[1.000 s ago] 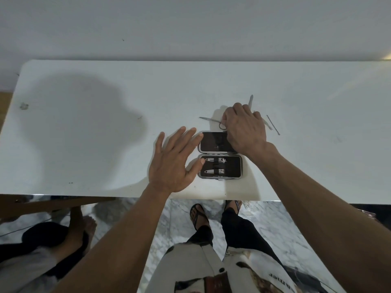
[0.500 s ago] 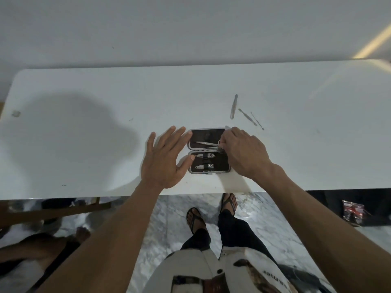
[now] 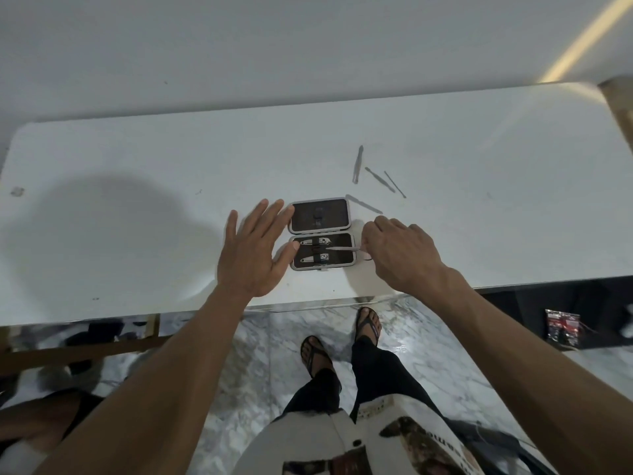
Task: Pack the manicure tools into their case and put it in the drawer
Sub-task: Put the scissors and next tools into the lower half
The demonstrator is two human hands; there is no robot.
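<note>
The small manicure case (image 3: 349,219) lies open on the white table (image 3: 137,186), its dark lining facing up. Two nail clippers (image 3: 317,241) sit strapped in its near half. My right hand (image 3: 400,252) is at the case's right edge, pinching small scissors (image 3: 342,248) whose blades point left across the near half. My left hand (image 3: 253,255) lies flat with spread fingers against the case's left side. Several loose metal tools lie beyond the case: a file (image 3: 357,164), two thin picks (image 3: 380,180) and a flat pusher (image 3: 363,204).
The table's near edge runs just below my hands, with marble floor and my sandalled feet (image 3: 317,354) beneath. A red and black packet (image 3: 563,327) lies on a dark shelf at the right. A wall stands behind the table.
My right hand picked up the scissors beyond the case and brought them down to the case's right edge, over the near half. My left hand stayed flat at the case's left side.
</note>
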